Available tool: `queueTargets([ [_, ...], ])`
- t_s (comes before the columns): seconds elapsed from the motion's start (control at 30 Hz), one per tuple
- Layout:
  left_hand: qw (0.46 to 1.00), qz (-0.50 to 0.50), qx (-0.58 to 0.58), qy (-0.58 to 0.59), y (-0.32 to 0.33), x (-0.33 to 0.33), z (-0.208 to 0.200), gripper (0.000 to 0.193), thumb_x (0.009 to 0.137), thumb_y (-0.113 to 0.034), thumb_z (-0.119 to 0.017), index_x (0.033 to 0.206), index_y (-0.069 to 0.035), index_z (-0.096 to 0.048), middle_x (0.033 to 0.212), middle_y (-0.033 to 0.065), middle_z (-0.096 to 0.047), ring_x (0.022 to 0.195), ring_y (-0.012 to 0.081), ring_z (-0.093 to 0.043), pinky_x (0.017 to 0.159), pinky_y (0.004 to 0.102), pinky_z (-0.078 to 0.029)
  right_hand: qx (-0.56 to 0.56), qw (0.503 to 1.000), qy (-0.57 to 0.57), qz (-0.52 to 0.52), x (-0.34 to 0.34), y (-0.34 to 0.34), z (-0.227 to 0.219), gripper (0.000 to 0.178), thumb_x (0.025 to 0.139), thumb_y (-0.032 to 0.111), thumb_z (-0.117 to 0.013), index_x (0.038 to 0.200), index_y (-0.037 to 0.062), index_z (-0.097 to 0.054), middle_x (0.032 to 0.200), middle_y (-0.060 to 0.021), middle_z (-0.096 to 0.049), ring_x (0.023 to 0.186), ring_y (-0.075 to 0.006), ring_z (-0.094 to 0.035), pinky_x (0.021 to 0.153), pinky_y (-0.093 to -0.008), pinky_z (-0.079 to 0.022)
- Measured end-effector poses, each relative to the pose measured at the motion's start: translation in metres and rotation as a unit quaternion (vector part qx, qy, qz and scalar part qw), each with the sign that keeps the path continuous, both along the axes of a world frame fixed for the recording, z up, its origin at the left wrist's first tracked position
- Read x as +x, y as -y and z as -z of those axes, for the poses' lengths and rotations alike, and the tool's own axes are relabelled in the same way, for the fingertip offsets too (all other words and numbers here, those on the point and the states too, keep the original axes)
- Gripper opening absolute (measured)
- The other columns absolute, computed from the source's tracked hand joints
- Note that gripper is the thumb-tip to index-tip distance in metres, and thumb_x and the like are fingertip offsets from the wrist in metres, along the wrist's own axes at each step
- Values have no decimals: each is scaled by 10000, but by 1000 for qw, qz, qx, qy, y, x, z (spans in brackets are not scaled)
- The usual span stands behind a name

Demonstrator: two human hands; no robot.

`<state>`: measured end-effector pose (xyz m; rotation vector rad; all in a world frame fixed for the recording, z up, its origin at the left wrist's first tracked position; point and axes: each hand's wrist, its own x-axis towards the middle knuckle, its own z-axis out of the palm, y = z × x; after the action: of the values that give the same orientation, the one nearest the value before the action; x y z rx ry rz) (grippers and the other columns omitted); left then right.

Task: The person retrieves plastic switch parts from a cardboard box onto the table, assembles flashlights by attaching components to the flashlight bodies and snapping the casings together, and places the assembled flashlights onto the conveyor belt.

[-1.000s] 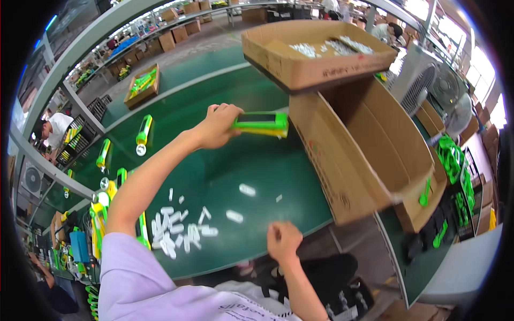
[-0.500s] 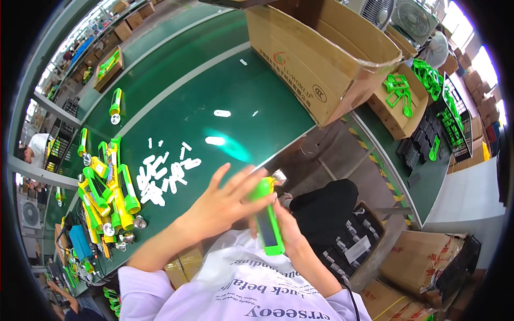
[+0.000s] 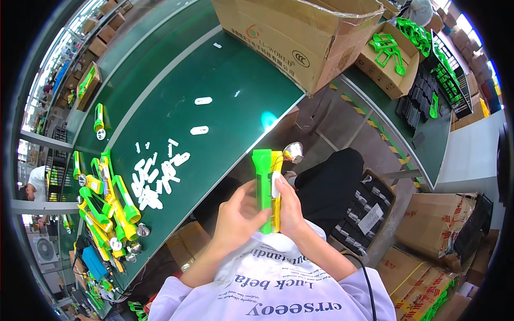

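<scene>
Upright in front of my chest is a green and yellow flashlight, turned edge-on. My left hand closes round its green side, fingers behind and thumb near the lower end. My right hand grips the yellow side. Under the right thumb a white oval plastic piece lies against the yellow shell. From the top hangs a silver reflector on thin wires, tipped to the right. A small gap seems to run between the green and yellow parts; whether they are joined cannot be told.
On the green table lie a heap of white plastic pieces and two white ovals. Green and yellow flashlights are piled at left. A large cardboard box stands at the back. A box of reflectors is low at right.
The flashlight has turned edge-on, showing its yellow side and white piece. My left hand has come down from above it to its left side. The head view has shifted.
</scene>
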<state>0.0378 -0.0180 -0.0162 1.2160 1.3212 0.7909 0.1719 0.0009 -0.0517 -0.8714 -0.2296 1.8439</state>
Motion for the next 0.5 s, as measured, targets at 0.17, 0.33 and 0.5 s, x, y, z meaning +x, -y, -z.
queueTargets([
  [0.17, 955, -56, -199, 212, 16, -1, 30, 519, 909, -69, -608, 1381, 44, -425, 1086, 99, -661, 942, 147, -673, 799, 266, -550, -17, 980, 183, -78, 5, 0, 0, 287, 957, 262, -617, 1067, 6, -548, 908, -41, -602, 782, -95, -577, 687, -246, -479],
  [0.33, 932, -102, -146, 316, 48, 16, 21, 401, 938, -117, -576, 1304, 20, -486, 1141, 89, -648, 966, 148, -668, 858, 284, -549, 107, 924, 351, -107, 15, 13, -29, 363, 934, 246, -664, 1122, -35, -534, 975, -87, -646, 835, -113, -615, 736, -273, -507],
  [0.5, 907, -117, -251, 316, 39, 21, 33, 288, 997, -161, -514, 1237, -3, -531, 1066, 61, -652, 913, 112, -664, 828, 292, -564, -58, 959, 246, -129, 18, 11, 6, 343, 954, 269, -636, 1099, -24, -531, 940, -88, -629, 803, -122, -610, 717, -281, -512],
])
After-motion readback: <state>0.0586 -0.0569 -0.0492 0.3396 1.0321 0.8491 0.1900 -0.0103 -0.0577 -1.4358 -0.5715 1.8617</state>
